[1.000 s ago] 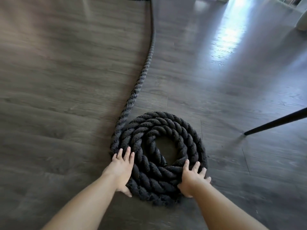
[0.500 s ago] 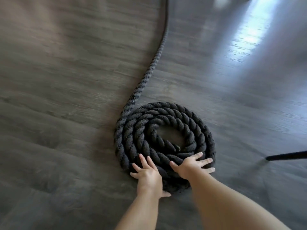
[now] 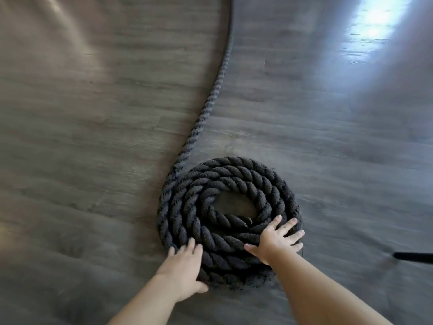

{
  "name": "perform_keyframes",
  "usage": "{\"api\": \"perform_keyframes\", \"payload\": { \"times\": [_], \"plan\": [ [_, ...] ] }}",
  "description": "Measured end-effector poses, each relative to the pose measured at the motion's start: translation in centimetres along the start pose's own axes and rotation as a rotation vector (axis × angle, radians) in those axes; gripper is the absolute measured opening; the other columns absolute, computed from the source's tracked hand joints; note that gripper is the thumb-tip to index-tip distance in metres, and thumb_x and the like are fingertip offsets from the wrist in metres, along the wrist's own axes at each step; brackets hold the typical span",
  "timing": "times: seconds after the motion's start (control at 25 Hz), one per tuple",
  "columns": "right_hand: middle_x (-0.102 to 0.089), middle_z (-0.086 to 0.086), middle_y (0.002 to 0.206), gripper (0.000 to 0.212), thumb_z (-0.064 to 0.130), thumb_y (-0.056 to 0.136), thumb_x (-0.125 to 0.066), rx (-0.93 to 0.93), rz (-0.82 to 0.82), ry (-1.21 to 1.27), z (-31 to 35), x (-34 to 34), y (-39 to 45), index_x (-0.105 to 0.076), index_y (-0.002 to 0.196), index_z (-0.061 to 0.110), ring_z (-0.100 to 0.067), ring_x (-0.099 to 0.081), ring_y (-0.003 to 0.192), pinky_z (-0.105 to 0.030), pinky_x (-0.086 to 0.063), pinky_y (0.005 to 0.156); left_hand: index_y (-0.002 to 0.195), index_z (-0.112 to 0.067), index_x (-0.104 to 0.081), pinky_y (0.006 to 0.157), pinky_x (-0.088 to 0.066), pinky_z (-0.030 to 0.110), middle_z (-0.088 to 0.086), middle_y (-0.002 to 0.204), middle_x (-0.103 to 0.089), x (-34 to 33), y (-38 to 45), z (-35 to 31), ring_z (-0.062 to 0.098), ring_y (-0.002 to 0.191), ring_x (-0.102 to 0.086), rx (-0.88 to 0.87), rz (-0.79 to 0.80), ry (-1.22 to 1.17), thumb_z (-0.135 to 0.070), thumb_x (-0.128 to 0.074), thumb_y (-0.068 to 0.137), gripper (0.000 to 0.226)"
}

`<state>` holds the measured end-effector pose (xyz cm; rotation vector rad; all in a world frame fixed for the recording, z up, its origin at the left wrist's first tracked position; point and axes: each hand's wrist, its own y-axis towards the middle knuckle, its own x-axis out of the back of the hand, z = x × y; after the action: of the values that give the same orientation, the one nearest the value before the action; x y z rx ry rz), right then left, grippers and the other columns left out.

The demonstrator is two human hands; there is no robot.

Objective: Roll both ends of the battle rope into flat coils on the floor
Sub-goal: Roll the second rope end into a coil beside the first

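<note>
A thick black battle rope lies wound into a flat coil (image 3: 210,184) of about three turns on the wooden floor, with a bare patch of floor at its centre. The rope's free length (image 3: 206,106) runs from the coil's left side up and away to the top edge. My left hand (image 3: 182,266) lies flat against the coil's near left rim, fingers spread. My right hand (image 3: 276,240) presses on top of the coil's near right turns, fingers splayed. Neither hand closes around the rope.
Grey wood-plank floor (image 3: 93,137) surrounds the coil on all sides. A thin black leg or bar (image 3: 412,257) pokes in low at the right edge. Bright window glare (image 3: 375,22) falls on the floor at the top right.
The two hands, close together on the near rim half a second ago, have spread apart, left hand to the near left edge, right hand to the right turns. The camera has shifted, so the coil sits further right.
</note>
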<state>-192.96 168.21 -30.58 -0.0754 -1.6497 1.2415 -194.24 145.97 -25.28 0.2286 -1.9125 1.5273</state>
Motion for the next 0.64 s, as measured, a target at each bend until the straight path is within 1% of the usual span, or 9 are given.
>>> {"api": "perform_keyframes", "payload": {
  "times": [0.04, 0.12, 0.2, 0.28, 0.4, 0.52, 0.64],
  "plan": [
    [0.033, -0.029, 0.152, 0.133, 0.072, 0.074, -0.066, -0.002, 0.000, -0.005, 0.0, 0.0, 0.1, 0.023, 0.151, 0.010, -0.056, 0.016, 0.141, -0.063, -0.005, 0.116, 0.159, -0.012, 0.005, 0.122, -0.008, 0.053, 0.012, 0.166, 0.014, 0.3, 0.3, 0.8, 0.031, 0.153, -0.001, -0.003, 0.006, 0.092, -0.049, -0.069, 0.089, 0.108],
    [0.032, -0.029, 0.152, 0.134, 0.073, 0.074, -0.066, -0.006, -0.003, -0.026, 0.3, 0.3, 0.4, 0.023, 0.151, 0.009, -0.056, 0.015, 0.141, -0.063, -0.006, 0.115, 0.158, -0.014, 0.014, 0.121, 0.000, 0.056, 0.012, 0.161, 0.028, 1.1, 1.2, 2.2, 0.032, 0.151, 0.014, -0.010, -0.020, 0.209, -0.044, -0.075, 0.085, 0.118],
    [0.033, -0.030, 0.151, 0.134, 0.073, 0.074, -0.065, 0.020, -0.022, -0.061, 0.9, 1.2, 1.5, 0.024, 0.151, 0.008, -0.057, 0.015, 0.140, -0.063, -0.007, 0.115, 0.155, -0.015, 0.021, 0.119, 0.002, 0.059, 0.014, 0.157, 0.036, 2.0, 2.4, 3.1, 0.035, 0.149, 0.022, -0.018, -0.061, 0.324, -0.042, -0.081, 0.079, 0.130],
    [0.033, -0.031, 0.151, 0.134, 0.073, 0.074, -0.064, 0.054, -0.022, -0.087, 1.2, 2.2, 2.3, 0.025, 0.150, 0.008, -0.058, 0.015, 0.140, -0.064, -0.008, 0.115, 0.152, -0.015, 0.028, 0.117, 0.003, 0.061, 0.016, 0.154, 0.041, 2.6, 3.6, 3.7, 0.037, 0.147, 0.025, -0.026, -0.103, 0.440, -0.043, -0.085, 0.074, 0.140],
    [0.033, -0.031, 0.150, 0.135, 0.075, 0.074, -0.063, 0.076, -0.020, -0.152, 1.6, 2.9, 3.6, 0.026, 0.149, 0.007, -0.059, 0.015, 0.140, -0.064, -0.008, 0.114, 0.146, -0.016, 0.037, 0.115, 0.005, 0.066, 0.022, 0.153, 0.040, 3.6, 5.7, 4.1, 0.041, 0.145, 0.027, -0.034, -0.172, 0.522, -0.051, -0.087, 0.068, 0.152],
    [0.034, -0.032, 0.149, 0.135, 0.076, 0.074, -0.061, 0.086, -0.026, -0.192, 1.8, 3.5, 4.6, 0.028, 0.148, 0.007, -0.059, 0.015, 0.139, -0.065, -0.008, 0.114, 0.137, -0.019, 0.049, 0.109, 0.008, 0.073, 0.029, 0.152, 0.034, 4.8, 8.1, 3.9, 0.046, 0.144, 0.026, -0.110, -0.180, 0.609, -0.063, -0.089, 0.054, 0.167],
    [0.034, -0.031, 0.150, 0.134, 0.076, 0.074, -0.061, 0.124, -0.049, -0.200, 2.3, 4.7, 5.5, 0.027, 0.149, 0.008, -0.059, 0.014, 0.139, -0.064, -0.009, 0.115, 0.138, -0.014, 0.048, 0.110, 0.009, 0.073, 0.031, 0.156, 0.024, 5.5, 9.5, 4.0, 0.048, 0.146, 0.019, -0.164, -0.175, 0.618, -0.073, -0.084, 0.049, 0.169]
  ]
}}
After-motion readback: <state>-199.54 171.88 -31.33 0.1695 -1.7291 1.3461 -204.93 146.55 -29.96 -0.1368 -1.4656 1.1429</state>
